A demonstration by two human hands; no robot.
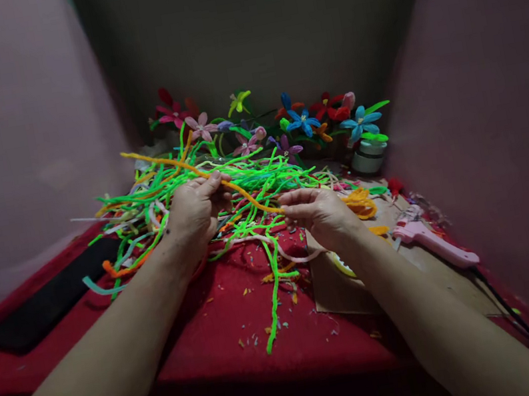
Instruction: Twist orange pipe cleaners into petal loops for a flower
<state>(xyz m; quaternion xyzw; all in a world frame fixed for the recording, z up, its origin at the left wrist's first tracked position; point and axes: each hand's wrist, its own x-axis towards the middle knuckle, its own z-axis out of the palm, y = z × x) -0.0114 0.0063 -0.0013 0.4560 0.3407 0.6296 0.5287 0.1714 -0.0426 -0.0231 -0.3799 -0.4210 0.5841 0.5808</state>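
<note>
An orange pipe cleaner runs from the far left down to the middle, held in both hands. My left hand pinches it near its middle, fingers closed. The lower end sits in the closed fingers of my right hand. Under both hands lies a tangled heap of pipe cleaners, mostly bright green, on a red cloth.
Finished pipe-cleaner flowers in many colours stand along the back. A pink glue gun lies at the right on brown cardboard. A small white jar is behind it. A black flat object lies at the left. Small cuttings litter the cloth.
</note>
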